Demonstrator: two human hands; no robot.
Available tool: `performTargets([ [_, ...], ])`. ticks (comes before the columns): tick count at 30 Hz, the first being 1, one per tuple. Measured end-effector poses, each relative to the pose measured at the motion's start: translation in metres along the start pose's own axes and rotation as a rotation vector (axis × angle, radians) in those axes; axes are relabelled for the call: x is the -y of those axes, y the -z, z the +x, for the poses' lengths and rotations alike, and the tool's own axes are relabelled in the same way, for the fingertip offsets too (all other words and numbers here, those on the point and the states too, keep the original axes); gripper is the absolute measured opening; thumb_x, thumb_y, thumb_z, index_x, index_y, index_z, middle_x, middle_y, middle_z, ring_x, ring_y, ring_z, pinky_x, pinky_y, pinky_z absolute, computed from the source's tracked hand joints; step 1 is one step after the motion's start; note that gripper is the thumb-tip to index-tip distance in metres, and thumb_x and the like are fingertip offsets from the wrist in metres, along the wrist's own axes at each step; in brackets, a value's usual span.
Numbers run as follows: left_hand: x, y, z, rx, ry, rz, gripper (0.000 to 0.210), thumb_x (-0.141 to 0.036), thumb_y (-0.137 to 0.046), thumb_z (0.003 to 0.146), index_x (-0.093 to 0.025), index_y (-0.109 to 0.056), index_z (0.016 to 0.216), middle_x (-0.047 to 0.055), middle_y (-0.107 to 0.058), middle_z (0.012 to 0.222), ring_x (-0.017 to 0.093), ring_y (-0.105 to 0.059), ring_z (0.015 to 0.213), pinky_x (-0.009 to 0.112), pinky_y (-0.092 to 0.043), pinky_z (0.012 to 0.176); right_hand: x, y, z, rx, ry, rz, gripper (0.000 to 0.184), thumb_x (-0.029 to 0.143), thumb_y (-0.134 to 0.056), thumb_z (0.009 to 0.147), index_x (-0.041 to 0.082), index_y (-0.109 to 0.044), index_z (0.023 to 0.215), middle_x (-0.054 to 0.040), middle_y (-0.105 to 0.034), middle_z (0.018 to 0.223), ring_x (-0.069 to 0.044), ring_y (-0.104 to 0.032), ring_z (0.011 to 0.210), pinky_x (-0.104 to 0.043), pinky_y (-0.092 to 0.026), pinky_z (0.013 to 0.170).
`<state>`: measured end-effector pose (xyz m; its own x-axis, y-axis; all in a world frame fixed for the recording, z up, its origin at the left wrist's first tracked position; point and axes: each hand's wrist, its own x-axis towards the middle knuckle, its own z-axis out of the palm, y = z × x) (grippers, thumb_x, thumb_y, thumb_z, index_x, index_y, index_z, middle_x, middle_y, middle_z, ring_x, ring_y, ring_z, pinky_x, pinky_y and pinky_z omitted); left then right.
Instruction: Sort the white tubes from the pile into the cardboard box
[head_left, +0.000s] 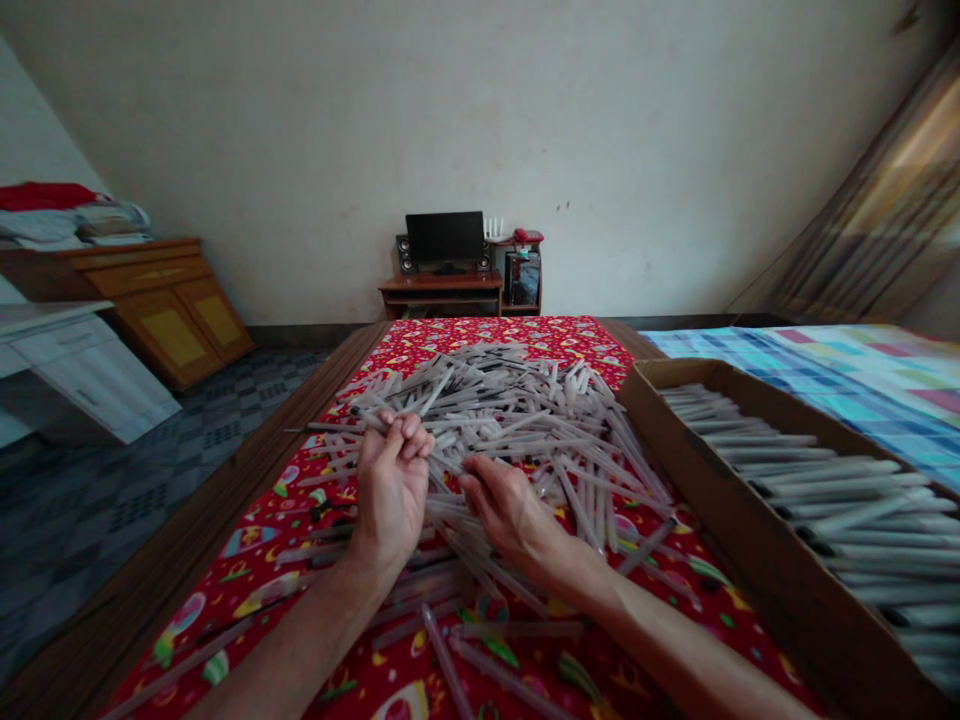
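Observation:
My left hand is closed, palm turned up, over the near left side of a heap of translucent plastic tubes. From its fingers a slim tube with a dark end points to the left. My right hand is closed in a pinch just to the right, above the same heap. What lies between its fingertips is hard to make out against the tubes behind. Thin dark sticks and more tubes lie beside and below my left hand.
An open cardboard box holding rows of tubes with black ends stands at the right. A red patterned cloth covers the table. Beyond are a bed, a desk with a monitor, and a wooden cabinet.

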<state>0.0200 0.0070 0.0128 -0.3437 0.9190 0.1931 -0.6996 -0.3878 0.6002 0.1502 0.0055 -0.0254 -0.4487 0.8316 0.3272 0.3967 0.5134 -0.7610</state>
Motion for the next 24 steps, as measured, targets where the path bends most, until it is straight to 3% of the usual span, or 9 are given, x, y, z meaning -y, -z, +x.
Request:
performTargets([
  [3, -0.002, -0.004, -0.004, -0.007, 0.028, 0.014, 0.011, -0.015, -0.052, 0.082, -0.015, -0.047, 0.072, -0.007, -0.033, 0.053, 0.004, -0.029, 0.043, 0.016, -0.03, 0.043, -0.002, -0.008, -0.006, -0.032, 0.04, -0.125, 0.019, 0.023, -0.033, 0.09, 0.015, -0.05, 0.084, -0.0002, -0.05, 0.067, -0.01, -0.039, 0.057, -0.024, -0.027, 0.055],
  [6, -0.005, -0.009, -0.007, -0.035, 0.055, 0.065, 0.022, -0.027, -0.044, 0.089, -0.016, -0.047, 0.071, -0.01, -0.02, 0.046, 0.005, -0.016, 0.036, 0.016, -0.022, 0.036, -0.004, -0.021, -0.009, -0.062, 0.051, -0.131, 0.022, 0.024, -0.031, 0.09, 0.016, -0.048, 0.078, 0.0012, -0.043, 0.063, -0.01, -0.034, 0.054, -0.024, -0.025, 0.054],
  [10, -0.009, -0.011, -0.008, -0.066, 0.134, 0.082, 0.031, -0.029, -0.041, 0.091, -0.018, -0.039, 0.062, -0.01, -0.014, 0.043, 0.005, -0.008, 0.034, 0.017, -0.015, 0.032, -0.001, -0.028, -0.007, -0.035, -0.023, 0.096, 0.028, 0.029, -0.033, 0.089, 0.017, -0.04, 0.065, 0.0036, -0.036, 0.057, -0.008, -0.029, 0.052, -0.021, -0.024, 0.049],
  [14, -0.012, -0.008, -0.004, -0.081, 0.152, 0.07, 0.031, -0.031, -0.045, 0.089, -0.018, -0.038, 0.062, -0.011, -0.014, 0.042, 0.004, -0.008, 0.032, 0.016, -0.015, 0.031, 0.009, -0.015, -0.002, 0.066, -0.069, 0.2, 0.03, 0.028, -0.035, 0.088, 0.017, -0.035, 0.06, 0.0043, -0.033, 0.055, -0.007, -0.027, 0.051, -0.02, -0.022, 0.047],
  [17, -0.007, -0.003, -0.002, -0.061, 0.168, 0.065, 0.028, -0.03, -0.049, 0.087, -0.018, -0.04, 0.064, -0.011, -0.017, 0.042, 0.004, -0.012, 0.032, 0.016, -0.017, 0.032, 0.015, -0.004, 0.002, 0.147, -0.029, 0.083, 0.026, 0.029, -0.039, 0.088, 0.016, -0.044, 0.066, 0.0035, -0.041, 0.057, -0.007, -0.032, 0.051, -0.02, -0.021, 0.048],
  [20, 0.002, 0.001, -0.003, 0.049, 0.224, 0.093, 0.02, -0.029, -0.058, 0.081, -0.017, -0.046, 0.069, -0.01, -0.028, 0.047, 0.003, -0.027, 0.037, 0.015, -0.029, 0.039, 0.016, 0.006, 0.006, 0.099, 0.08, -0.112, 0.016, 0.026, -0.044, 0.086, 0.016, -0.054, 0.079, 0.0007, -0.052, 0.063, -0.008, -0.038, 0.052, -0.021, -0.024, 0.05],
  [22, 0.006, 0.002, -0.002, 0.112, 0.238, 0.152, 0.017, -0.028, -0.063, 0.076, -0.017, -0.051, 0.079, -0.006, -0.045, 0.058, 0.005, -0.045, 0.052, 0.017, -0.04, 0.053, 0.012, 0.02, 0.005, 0.069, 0.096, -0.271, 0.015, 0.018, -0.044, 0.084, 0.016, -0.057, 0.077, -0.0011, -0.055, 0.062, -0.008, -0.04, 0.05, -0.022, -0.024, 0.051],
  [24, 0.006, 0.005, 0.002, 0.126, 0.191, 0.255, 0.023, -0.027, -0.066, 0.072, -0.018, -0.054, 0.089, -0.002, -0.055, 0.075, 0.009, -0.053, 0.072, 0.019, -0.043, 0.065, 0.006, 0.048, -0.001, 0.028, 0.054, -0.425, 0.017, 0.011, -0.044, 0.08, 0.016, -0.06, 0.075, -0.0025, -0.057, 0.06, -0.009, -0.043, 0.049, -0.023, -0.025, 0.051],
])
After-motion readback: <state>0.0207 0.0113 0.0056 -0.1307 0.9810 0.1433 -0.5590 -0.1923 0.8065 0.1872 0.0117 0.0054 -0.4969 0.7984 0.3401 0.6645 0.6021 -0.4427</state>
